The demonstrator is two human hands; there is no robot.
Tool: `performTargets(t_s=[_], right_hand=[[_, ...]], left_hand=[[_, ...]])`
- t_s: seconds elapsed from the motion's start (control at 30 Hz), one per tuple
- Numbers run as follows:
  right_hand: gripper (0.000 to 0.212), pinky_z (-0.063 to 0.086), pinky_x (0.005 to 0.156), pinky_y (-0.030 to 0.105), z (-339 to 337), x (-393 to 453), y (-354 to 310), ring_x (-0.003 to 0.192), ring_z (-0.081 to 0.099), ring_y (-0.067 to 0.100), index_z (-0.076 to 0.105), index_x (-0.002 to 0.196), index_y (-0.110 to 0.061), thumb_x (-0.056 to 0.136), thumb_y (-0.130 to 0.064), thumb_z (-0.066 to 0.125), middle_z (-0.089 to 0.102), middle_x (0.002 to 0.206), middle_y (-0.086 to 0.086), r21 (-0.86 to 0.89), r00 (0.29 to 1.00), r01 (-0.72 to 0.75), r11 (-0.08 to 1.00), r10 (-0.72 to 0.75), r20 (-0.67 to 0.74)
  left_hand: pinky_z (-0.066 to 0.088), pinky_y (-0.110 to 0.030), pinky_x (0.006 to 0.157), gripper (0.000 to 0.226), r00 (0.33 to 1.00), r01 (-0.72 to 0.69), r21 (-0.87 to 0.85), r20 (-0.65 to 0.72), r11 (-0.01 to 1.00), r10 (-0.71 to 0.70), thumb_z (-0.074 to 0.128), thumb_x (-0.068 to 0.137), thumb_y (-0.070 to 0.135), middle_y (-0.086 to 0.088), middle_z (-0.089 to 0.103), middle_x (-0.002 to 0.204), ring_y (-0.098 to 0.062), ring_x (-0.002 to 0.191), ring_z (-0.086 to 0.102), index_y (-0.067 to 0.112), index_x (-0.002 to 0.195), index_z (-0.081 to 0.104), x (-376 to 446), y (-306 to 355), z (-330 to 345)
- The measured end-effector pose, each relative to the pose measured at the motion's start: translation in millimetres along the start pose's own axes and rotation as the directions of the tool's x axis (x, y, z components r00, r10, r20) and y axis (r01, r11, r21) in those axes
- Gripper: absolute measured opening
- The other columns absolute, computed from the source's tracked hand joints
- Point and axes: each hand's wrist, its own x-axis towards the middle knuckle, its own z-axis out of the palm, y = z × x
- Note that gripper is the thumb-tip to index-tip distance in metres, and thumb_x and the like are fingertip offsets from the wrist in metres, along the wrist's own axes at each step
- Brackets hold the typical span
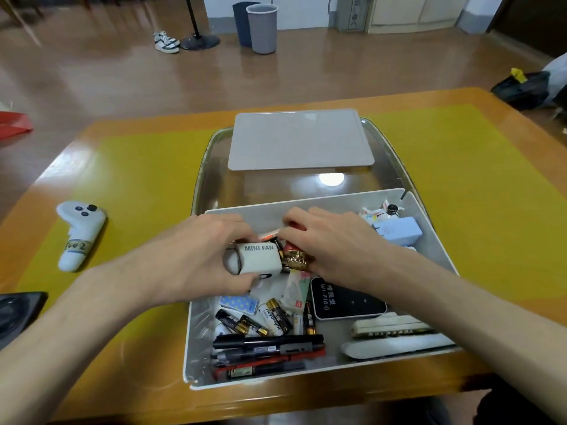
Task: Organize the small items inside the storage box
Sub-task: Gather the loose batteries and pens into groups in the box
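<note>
White and boxy, the mini fan (260,259) sits at 12 o'clock in the storage box (196,326), gripped round its sides by the left hand (211,256), looking light and hard, while the right hand (331,240) curls over a gold thing (296,259).

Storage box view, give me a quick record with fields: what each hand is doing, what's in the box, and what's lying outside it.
left hand: grips the white MINI FAN box
right hand: fingers curled over a red and gold item; grip unclear
storage box: holds batteries, pens, black Wi-Fi device, blue charger
lid: lies flat beyond the box
outside: white controller on the table, left of the box
</note>
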Motion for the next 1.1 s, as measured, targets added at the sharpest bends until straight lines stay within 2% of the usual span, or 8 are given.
performTargets(t_s=[0.17, 0.27, 0.4, 0.6, 0.7, 0.8, 0.9, 1.1], right_hand=[[0.033, 0.043, 0.058, 0.033, -7.3, 1.2, -1.8, 0.100, 0.057, 0.018, 0.052, 0.117, -0.026, 0.089, -0.039, 0.061, 0.052, 0.116, -0.008, 0.050, 0.998, -0.027, 0.998, 0.030, -0.059], [0.033, 0.046, 0.066, 0.032, -27.3, -5.2, 9.9, 0.089, 0.059, 0.013, 0.058, 0.109, -0.029, 0.086, -0.051, 0.064, 0.059, 0.103, -0.012, 0.274, 0.980, -0.084, 0.958, 0.130, -0.152], [0.040, 0.048, 0.066, 0.028, -55.6, -26.8, 35.5, 0.075, 0.058, 0.003, 0.065, 0.095, -0.029, 0.075, -0.063, 0.064, 0.065, 0.085, -0.014, 0.512, 0.886, -0.196, 0.836, 0.374, -0.272], [0.058, 0.048, 0.065, 0.047, -64.2, -62.5, 59.2, 0.071, 0.056, 0.016, 0.068, 0.080, -0.020, 0.072, -0.076, 0.053, 0.063, 0.077, -0.005, 0.511, 0.851, -0.390, 0.766, 0.511, -0.118], [0.061, 0.049, 0.064, 0.048, -61.1, -80.1, 60.1, 0.069, 0.057, 0.017, 0.068, 0.082, -0.022, 0.069, -0.079, 0.051, 0.065, 0.072, -0.003, 0.537, 0.850, -0.440, 0.720, 0.527, -0.011], [0.057, 0.050, 0.067, 0.047, -62.1, -97.3, 64.0, 0.070, 0.058, 0.015, 0.067, 0.083, -0.027, 0.068, -0.079, 0.050, 0.065, 0.072, -0.005, 0.567, 0.834, -0.457, 0.685, 0.552, 0.005], [0.057, 0.051, 0.066, 0.047, -65.7, -112.2, 68.7, 0.072, 0.058, 0.011, 0.068, 0.090, -0.032, 0.069, -0.081, 0.049, 0.067, 0.076, -0.008, 0.551, 0.831, -0.470, 0.690, 0.556, 0.012], [0.051, 0.050, 0.061, 0.037, -70.0, -137.4, 69.0, 0.078, 0.056, -0.001, 0.060, 0.100, -0.043, 0.068, -0.082, 0.049, 0.062, 0.084, -0.024, 0.396, 0.895, -0.430, 0.812, 0.439, 0.071]], left_hand=[[0.046, -0.025, 0.069, 0.030, 0.999, 0.006, -0.202, -0.049, 0.979, -0.016, 0.060, 0.073, 0.056, 0.015, 0.061, 0.087, -0.002, 0.083, 0.057, 0.035, 0.093, 0.065, 0.2, 7.3, -5.2], [0.046, -0.025, 0.068, 0.034, 0.997, -0.001, -0.258, -0.073, 0.966, -0.018, 0.059, 0.075, 0.061, 0.017, 0.063, 0.089, -0.002, 0.085, 0.059, 0.035, 0.096, 0.066, -1.2, 13.5, -3.4], [0.052, -0.033, 0.069, 0.045, 0.989, -0.042, -0.238, -0.148, 0.970, 0.007, 0.060, 0.070, 0.069, 0.019, 0.066, 0.088, -0.001, 0.084, 0.061, 0.035, 0.099, 0.068, 4.1, 46.1, 20.9], [0.054, -0.029, 0.069, 0.053, 0.945, -0.173, -0.020, -0.284, 0.985, 0.160, 0.069, 0.074, 0.062, 0.013, 0.069, 0.099, -0.013, 0.093, 0.057, 0.027, 0.114, 0.072, 27.2, 97.5, 63.8], [0.052, -0.029, 0.075, 0.051, 0.953, -0.195, 0.011, -0.232, 0.981, 0.193, 0.066, 0.080, 0.060, 0.013, 0.066, 0.109, -0.013, 0.099, 0.052, 0.026, 0.118, 0.068, 38.7, 105.8, 72.6], [0.053, -0.036, 0.083, 0.052, 0.968, -0.186, 0.034, -0.162, 0.982, 0.190, 0.056, 0.087, 0.061, 0.010, 0.060, 0.119, -0.014, 0.110, 0.050, 0.026, 0.126, 0.061, 44.8, 106.8, 79.3], [0.055, -0.036, 0.080, 0.055, 0.968, -0.198, 0.069, -0.144, 0.978, 0.206, 0.054, 0.088, 0.063, 0.011, 0.060, 0.122, -0.013, 0.113, 0.053, 0.027, 0.130, 0.060, 45.1, 106.3, 79.2], [0.052, -0.032, 0.062, 0.043, 0.952, -0.141, 0.018, -0.271, 0.990, 0.141, 0.040, 0.092, 0.061, 0.017, 0.065, 0.092, -0.009, 0.084, 0.061, 0.032, 0.100, 0.071, 39.9, 89.4, 46.4]])
